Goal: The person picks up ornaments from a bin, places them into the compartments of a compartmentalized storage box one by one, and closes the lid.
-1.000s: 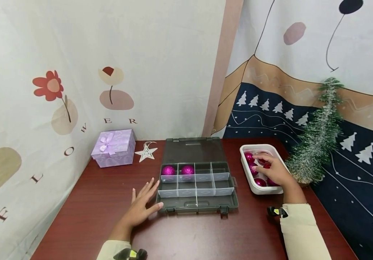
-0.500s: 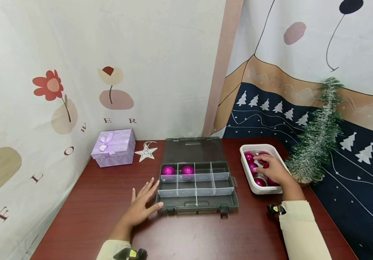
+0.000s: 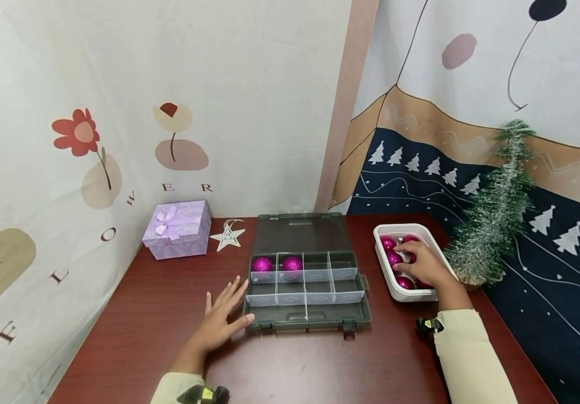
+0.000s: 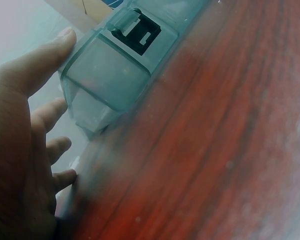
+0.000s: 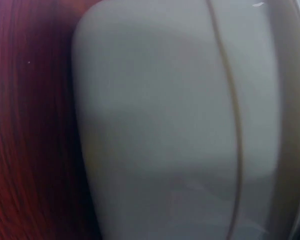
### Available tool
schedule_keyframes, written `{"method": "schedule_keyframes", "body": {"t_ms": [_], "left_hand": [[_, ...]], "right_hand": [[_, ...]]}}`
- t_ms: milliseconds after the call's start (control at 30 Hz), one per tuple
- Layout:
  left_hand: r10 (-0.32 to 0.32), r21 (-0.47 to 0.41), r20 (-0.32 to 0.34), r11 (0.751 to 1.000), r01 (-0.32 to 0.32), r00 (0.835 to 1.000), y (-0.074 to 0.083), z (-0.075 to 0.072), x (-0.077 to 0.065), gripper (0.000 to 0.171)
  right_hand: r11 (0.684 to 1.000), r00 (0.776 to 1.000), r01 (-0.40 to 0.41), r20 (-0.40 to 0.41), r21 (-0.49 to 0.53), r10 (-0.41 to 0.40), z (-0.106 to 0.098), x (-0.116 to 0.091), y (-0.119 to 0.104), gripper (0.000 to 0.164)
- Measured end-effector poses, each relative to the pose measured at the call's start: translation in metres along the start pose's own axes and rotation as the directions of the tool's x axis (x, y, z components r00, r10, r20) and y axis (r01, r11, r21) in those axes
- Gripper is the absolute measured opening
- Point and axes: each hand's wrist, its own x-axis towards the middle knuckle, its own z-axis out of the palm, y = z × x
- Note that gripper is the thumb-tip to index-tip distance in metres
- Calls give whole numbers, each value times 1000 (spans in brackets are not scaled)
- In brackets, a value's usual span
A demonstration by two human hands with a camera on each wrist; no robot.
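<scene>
My left hand (image 3: pixel 219 322) lies beside a dark translucent divided box (image 3: pixel 320 315), fingers spread, thumb at its front left corner. In the left wrist view, the thumb and fingertips of the left hand (image 4: pixel 20 130) are at the end of the box (image 4: pixel 107 75). Two glittery magenta balls (image 3: pixel 262 264) sit in the two leftmost back compartments. At the right, my right hand (image 3: pixel 426 264) reaches into a white tray (image 3: pixel 406 296) of shiny magenta balls (image 3: pixel 405 283). Its thumb and fingers are spread among the balls; whether they pinch one is hidden.
A lilac gift box (image 3: pixel 179 230) with a bow and a white star ornament (image 3: pixel 228 237) stand at the back left. Behind the tray is a small frosted tree (image 3: pixel 494 213). The divided box's lid (image 3: pixel 300 233) lies back toward the wall. Only the tray's side (image 5: pixel 160 120) fills the right wrist view.
The right hand has shifted slightly down and toward me inside the white tray, uncovering more of the back balls. My left hand and the divided box stay put.
</scene>
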Motion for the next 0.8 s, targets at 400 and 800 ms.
{"method": "schedule_keyframes", "body": {"t_ms": [400,800], "left_hand": [[6,7,-1,1000,-6,1000,-3,2,0,85],[6,-1,-5,1000,-6,1000,-1,1,0,85]], "right_hand": [[998,998,-45,38,-45,47,2,0,-1,45],[998,999,-41,30,-51,43,2,-2,-1,38]]}}
